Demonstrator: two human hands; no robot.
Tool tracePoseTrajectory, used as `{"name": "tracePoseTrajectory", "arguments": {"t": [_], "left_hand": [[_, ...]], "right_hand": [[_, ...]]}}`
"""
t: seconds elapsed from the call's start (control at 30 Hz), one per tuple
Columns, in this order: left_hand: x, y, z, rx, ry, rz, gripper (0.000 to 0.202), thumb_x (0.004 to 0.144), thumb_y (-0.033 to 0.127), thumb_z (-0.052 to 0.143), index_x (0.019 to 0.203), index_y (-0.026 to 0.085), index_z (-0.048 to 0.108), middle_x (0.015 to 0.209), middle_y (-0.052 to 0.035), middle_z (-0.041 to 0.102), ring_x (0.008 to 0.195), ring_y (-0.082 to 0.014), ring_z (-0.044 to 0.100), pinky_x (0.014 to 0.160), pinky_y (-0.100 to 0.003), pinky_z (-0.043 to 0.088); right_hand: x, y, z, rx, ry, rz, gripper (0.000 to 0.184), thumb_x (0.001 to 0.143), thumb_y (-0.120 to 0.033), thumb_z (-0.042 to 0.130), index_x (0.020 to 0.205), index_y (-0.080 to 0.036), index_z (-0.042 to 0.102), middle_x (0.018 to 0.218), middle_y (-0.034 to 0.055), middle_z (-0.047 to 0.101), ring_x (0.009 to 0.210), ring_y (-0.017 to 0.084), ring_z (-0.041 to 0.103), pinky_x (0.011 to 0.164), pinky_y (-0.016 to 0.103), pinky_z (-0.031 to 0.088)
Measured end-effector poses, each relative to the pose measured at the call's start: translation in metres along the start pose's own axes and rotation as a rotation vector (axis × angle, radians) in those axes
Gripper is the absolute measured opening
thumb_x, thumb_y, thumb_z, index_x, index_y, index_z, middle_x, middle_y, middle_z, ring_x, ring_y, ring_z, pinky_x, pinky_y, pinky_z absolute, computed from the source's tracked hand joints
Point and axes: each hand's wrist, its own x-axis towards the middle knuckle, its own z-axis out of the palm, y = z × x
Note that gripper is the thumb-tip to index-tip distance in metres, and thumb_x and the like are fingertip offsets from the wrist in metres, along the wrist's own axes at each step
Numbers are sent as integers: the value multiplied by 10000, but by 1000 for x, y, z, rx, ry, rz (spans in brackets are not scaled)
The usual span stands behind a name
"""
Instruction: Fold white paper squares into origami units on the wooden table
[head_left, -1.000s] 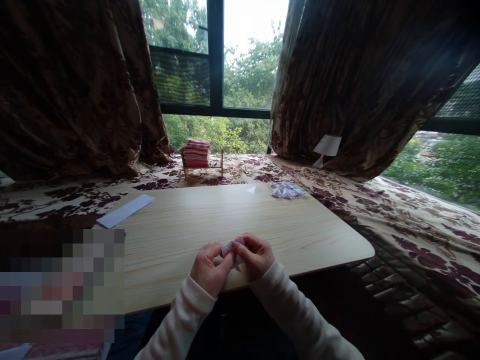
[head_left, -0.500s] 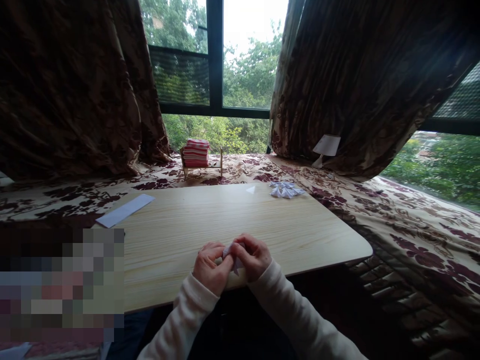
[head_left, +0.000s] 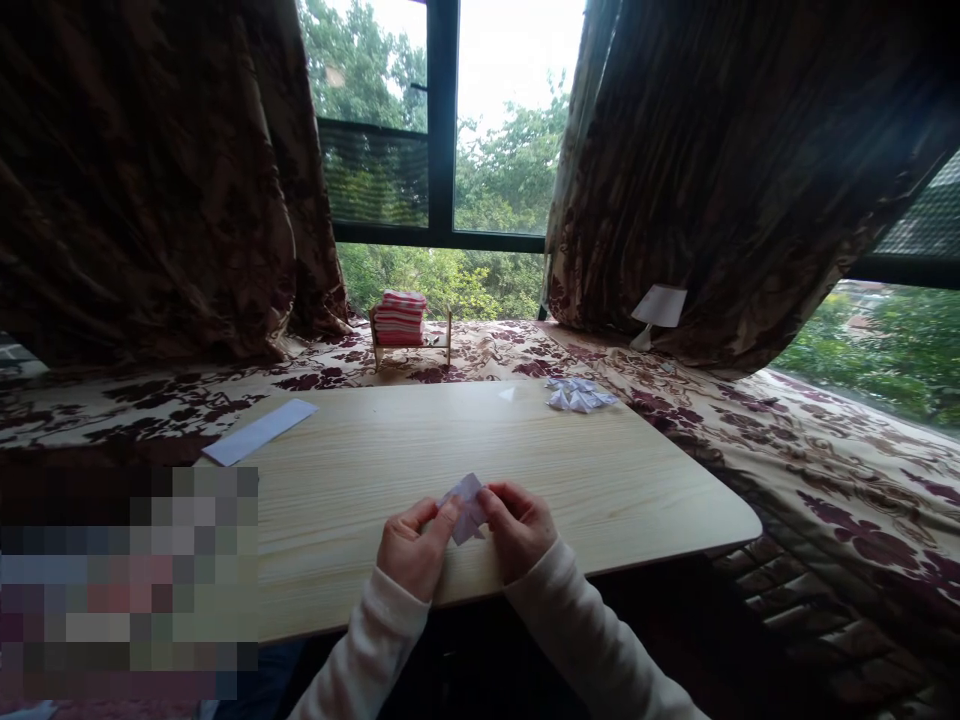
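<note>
A small piece of folded white paper (head_left: 468, 508) is held up just above the near edge of the pale wooden table (head_left: 360, 470). My left hand (head_left: 414, 545) pinches its left side between thumb and fingers. On the other side, my right hand (head_left: 521, 525) grips the paper's right edge the same way. The paper shows creases and pointed corners, one pointing up and others down. At the table's far right lies a cluster of folded white paper pieces (head_left: 579, 396). A long white paper strip (head_left: 261, 432) rests at the far left.
Behind the table, a small wooden rack (head_left: 411, 346) carries a stack of pink striped cloths (head_left: 400, 318) on the flowered cover. A small white lamp (head_left: 658, 308) stands by the right curtain (head_left: 697, 170). A blurred-out patch covers the lower left.
The hands have drawn slightly apart, and more of the folded paper now shows between them, opened out flatter. The whole view has shifted a little.
</note>
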Motion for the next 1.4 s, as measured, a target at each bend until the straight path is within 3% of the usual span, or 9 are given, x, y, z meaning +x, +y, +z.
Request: {"name": "tracePoseTrajectory", "arguments": {"t": [0.23, 0.33, 0.53, 0.77, 0.9, 1.07, 1.27, 1.4], "left_hand": [[0, 1, -4, 25, -108, -11, 282, 672, 372, 612, 809, 143, 703, 675, -30, 674, 709, -187, 601, 699, -262, 459], [-1, -2, -2, 2, -35, -7, 270, 659, 360, 621, 782, 135, 705, 646, -27, 670, 685, -185, 600, 683, -263, 460], [-1, 0, 1, -40, 96, -13, 225, 641, 323, 633, 748, 135, 695, 609, -3, 654, 650, -163, 579, 650, -244, 438], [-1, 2, -3, -20, 96, -11, 234, 667, 341, 612, 710, 123, 684, 613, -14, 654, 639, -165, 580, 627, -247, 442], [-2, 3, -6, -20, 26, 9, 234, 673, 331, 606, 723, 116, 683, 650, -41, 669, 669, -182, 593, 644, -259, 452], [-4, 3, -9, 6, -34, 67, 198, 668, 285, 608, 716, 103, 671, 684, -72, 673, 692, -197, 598, 664, -276, 455], [-5, 1, -13, 55, -33, 115, 190, 691, 260, 572, 715, 91, 656, 664, -71, 655, 634, -174, 573, 597, -263, 436], [-8, 5, -16, -36, -48, 90, 169, 653, 262, 614, 653, 99, 657, 624, -49, 639, 617, -162, 555, 586, -250, 419]], "right_hand": [[1, 0, 0, -17, 12, 9, 239, 717, -373, 578, 676, -142, 622, 529, -4, 567, 487, 104, 477, 467, 219, 393], [-1, -3, 1, -17, -35, -2, 252, 730, -373, 568, 669, -133, 617, 527, -8, 551, 489, 97, 463, 470, 214, 385], [-5, -11, 3, -116, -256, -27, 242, 751, -337, 557, 724, -112, 643, 648, 34, 601, 570, 122, 503, 523, 231, 407], [-6, -3, 5, -188, -243, -65, 229, 733, -349, 570, 708, -132, 640, 594, 17, 578, 533, 119, 487, 491, 227, 393], [-6, -3, 7, -145, -224, -100, 233, 762, -344, 536, 679, -144, 621, 657, 41, 618, 608, 156, 539, 574, 261, 425], [-6, -2, 8, -180, -236, -129, 221, 743, -343, 569, 697, -143, 653, 628, 38, 623, 598, 166, 547, 561, 266, 429], [-6, 4, 8, -218, -251, -162, 225, 717, -351, 590, 686, -139, 657, 603, 29, 612, 561, 152, 529, 543, 255, 422], [-7, 3, 8, -250, -280, -221, 248, 745, -348, 533, 685, -130, 636, 578, 18, 567, 546, 134, 484, 523, 242, 385]]}}
